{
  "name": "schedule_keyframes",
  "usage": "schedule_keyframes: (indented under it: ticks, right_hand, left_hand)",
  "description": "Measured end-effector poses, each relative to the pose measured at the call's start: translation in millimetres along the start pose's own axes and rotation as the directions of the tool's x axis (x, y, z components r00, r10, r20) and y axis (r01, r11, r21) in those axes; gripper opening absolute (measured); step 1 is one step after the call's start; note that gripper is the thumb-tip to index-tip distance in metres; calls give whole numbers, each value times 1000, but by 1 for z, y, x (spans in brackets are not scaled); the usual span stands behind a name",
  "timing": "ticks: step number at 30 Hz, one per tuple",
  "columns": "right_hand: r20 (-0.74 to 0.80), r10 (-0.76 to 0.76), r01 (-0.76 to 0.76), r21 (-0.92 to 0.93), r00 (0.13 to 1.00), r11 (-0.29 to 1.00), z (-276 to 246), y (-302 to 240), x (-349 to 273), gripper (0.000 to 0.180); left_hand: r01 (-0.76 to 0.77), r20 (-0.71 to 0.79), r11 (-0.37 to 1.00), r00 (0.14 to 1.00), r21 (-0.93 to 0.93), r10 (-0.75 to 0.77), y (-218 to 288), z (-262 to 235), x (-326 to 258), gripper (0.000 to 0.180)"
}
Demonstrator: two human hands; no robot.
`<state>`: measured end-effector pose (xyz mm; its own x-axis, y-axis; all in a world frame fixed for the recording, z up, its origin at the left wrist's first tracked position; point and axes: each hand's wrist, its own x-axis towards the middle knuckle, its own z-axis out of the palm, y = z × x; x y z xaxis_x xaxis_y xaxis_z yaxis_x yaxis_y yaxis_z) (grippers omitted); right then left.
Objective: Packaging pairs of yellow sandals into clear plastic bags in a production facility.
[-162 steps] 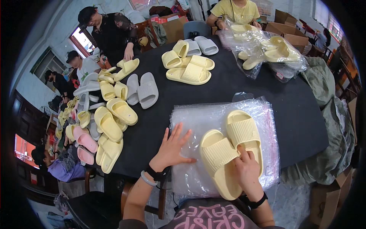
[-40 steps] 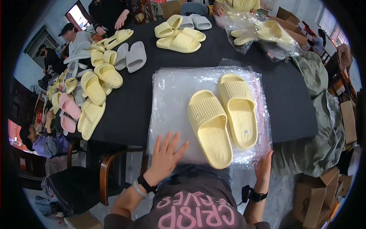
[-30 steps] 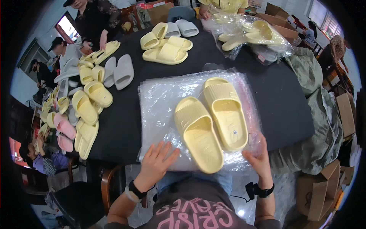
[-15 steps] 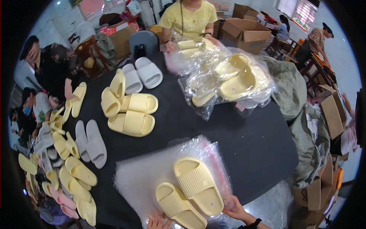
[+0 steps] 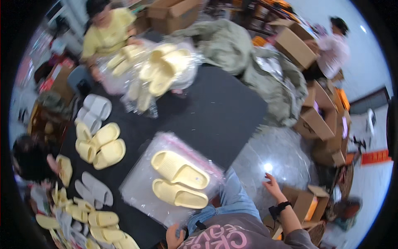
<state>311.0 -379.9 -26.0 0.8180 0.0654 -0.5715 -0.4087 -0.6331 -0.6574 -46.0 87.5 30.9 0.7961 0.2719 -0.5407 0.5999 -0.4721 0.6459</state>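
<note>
A pair of pale yellow slide slippers (image 5: 179, 169) lies on a stack of clear plastic bags (image 5: 139, 184) at the table's near edge. Beside my lap, just below the bags' near corner, is my left hand (image 5: 175, 237); its fingers are loosely apart and it holds nothing. My right hand (image 5: 273, 187) hangs in the air off to the right of the table, over the floor, its fingers spread and nothing in them. Neither hand touches the slippers.
On the black table (image 5: 224, 103) are bagged yellow slippers (image 5: 163, 70), loose yellow slippers (image 5: 108, 145), and grey ones (image 5: 94, 190). A co-worker in yellow (image 5: 110, 31) handles the bagged pile. Green sacks (image 5: 273, 87) and open cardboard boxes (image 5: 317, 116) stand at the right; another box (image 5: 300, 203) is near my right arm.
My view has swung to the right. Both hands have come away from the slippers and bags; the right one has moved out over the floor, the left back toward my lap.
</note>
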Motion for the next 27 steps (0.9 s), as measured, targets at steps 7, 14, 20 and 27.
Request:
schedule_keyframes:
  ticks: [7, 14, 20, 27]
  right_hand:
    - [-228, 572, -591, -18, 788, 807, -66, 219, -145, 45]
    - [31, 392, -390, -66, 919, 918, -36, 236, -152, 45]
    - [-231, 347, -279, 281, 909, 918, -117, 235, -121, 45]
    - [-369, 573, -432, 399, 732, 809, -194, 324, -190, 41]
  left_hand:
    - [-175, 316, 974, 941, 145, 122, -45, 7, 128, 55]
    - [-407, 562, 900, 786, 157, 257, 108, 120, 282, 50]
    - [-600, 763, 778, 587, 186, 270, 326, 284, 361, 46]
    - [-696, 889, 665, 446, 271, 105, 488, 426, 389, 42]
